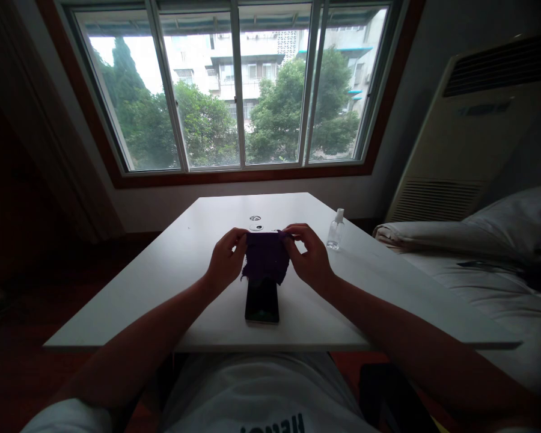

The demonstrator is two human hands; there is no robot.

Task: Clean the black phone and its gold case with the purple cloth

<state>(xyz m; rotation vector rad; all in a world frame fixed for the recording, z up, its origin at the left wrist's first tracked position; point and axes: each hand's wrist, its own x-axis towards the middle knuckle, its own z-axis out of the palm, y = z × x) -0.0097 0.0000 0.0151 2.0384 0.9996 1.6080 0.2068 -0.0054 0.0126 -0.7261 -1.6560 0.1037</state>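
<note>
Cloth stretched between both hands: we pinch its upper corners, left hand and right hand level, fingers closed on the fabric. The phone lies flat on the surface just below the hanging cloth, long axis running toward us, midway between hands.

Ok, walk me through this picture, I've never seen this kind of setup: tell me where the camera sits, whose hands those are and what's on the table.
There is no machine here. One camera is worn on a person's head, looking forward and down, so the arms are that person's own. The left hand and right hand each pinch an upper corner of a dark cloth, held over a phone lying flat on the white table. A small clear bottle stands to the right.
</note>
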